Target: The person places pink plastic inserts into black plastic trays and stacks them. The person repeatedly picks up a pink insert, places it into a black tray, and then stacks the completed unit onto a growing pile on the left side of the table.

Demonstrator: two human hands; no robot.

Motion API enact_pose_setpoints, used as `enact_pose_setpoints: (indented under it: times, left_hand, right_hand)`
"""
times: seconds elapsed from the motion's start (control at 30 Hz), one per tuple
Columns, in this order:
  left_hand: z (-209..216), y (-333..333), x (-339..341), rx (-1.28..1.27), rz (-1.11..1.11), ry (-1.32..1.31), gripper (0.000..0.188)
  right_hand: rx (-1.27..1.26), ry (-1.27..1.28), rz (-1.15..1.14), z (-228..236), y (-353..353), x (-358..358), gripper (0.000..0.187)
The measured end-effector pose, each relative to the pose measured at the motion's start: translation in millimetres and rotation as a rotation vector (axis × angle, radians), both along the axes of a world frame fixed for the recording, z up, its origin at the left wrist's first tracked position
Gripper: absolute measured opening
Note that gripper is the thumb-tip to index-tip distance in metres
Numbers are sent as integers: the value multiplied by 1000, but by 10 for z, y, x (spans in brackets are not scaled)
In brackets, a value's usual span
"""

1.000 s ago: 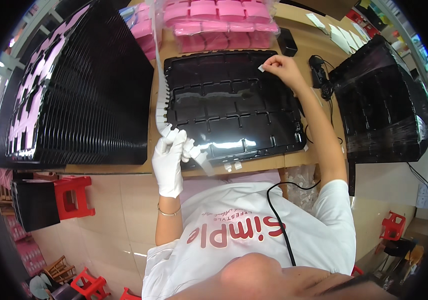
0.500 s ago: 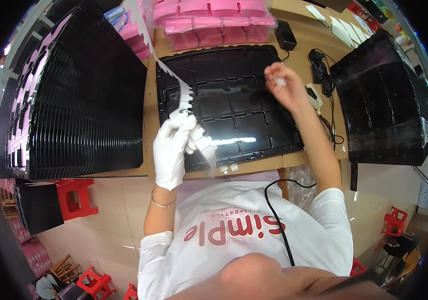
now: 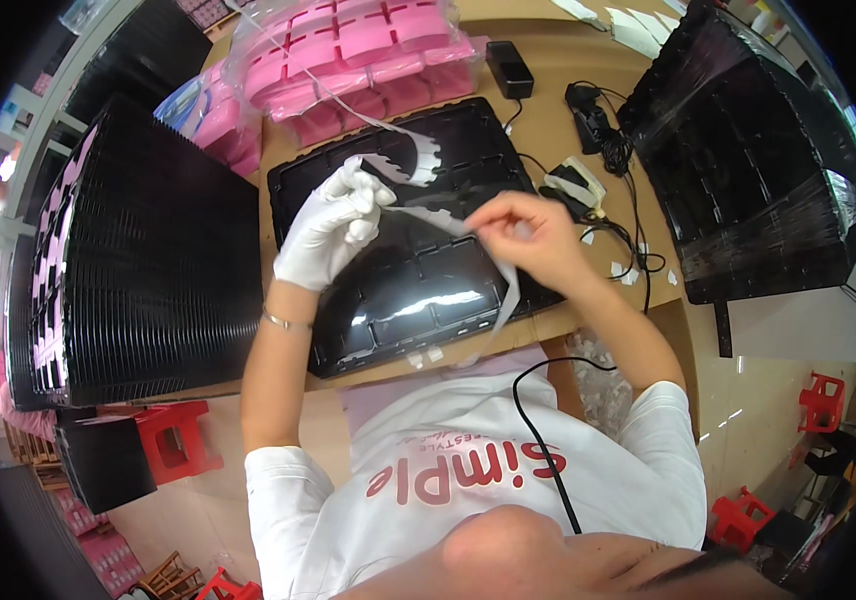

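Note:
A black moulded plastic tray (image 3: 408, 315) lies on the cardboard-covered table in front of me. Above it, my white-gloved left hand (image 3: 333, 225) is closed on a long white strip (image 3: 426, 165) with notched pieces along its edge. The strip trails back from the glove toward the pink packs. My bare right hand (image 3: 538, 240) pinches another stretch of the same strip, to the right of the glove. Between the hands the strip is fairly taut, and its tail hangs over the tray's front edge. Small white tabs (image 3: 426, 357) stick at that edge.
Tall stacks of black trays (image 3: 163, 260) stand at the left, with a wrapped stack (image 3: 748, 170) at the right. Pink wrapped packs (image 3: 358, 50) lie at the back. A black adapter (image 3: 509, 70), coiled cables (image 3: 615, 152) and white scraps lie right of the tray.
My right hand, earlier raised apart over the tray's far right, has come nearer and leftward onto the strip. My left hand has moved up with the strip. The whole view has shifted.

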State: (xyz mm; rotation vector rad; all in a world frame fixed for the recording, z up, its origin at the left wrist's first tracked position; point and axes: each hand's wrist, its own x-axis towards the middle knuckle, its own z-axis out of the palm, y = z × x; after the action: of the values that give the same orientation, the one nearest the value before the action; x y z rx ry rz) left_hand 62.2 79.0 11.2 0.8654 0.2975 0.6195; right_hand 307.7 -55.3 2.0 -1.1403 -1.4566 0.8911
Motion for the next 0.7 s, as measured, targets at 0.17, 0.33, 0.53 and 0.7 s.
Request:
enact_pose_setpoints:
  times: [0.17, 0.33, 0.53, 0.7]
  left_hand:
    - [-130, 803, 557, 479, -125, 546, 23]
    - [-236, 1243, 964, 891, 18, 907, 9]
    - [-401, 1433, 1051, 882, 49, 860, 12]
    - [-353, 1440, 1008, 1119, -7, 902, 19]
  right_hand:
    - [690, -793, -129, -147, 773, 746, 30]
    - [607, -1088, -85, -457, 1333, 1026, 20]
    - [556, -1184, -46, -525, 1521, 1070, 16]
    - [379, -1287, 58, -485, 1591, 1061, 29]
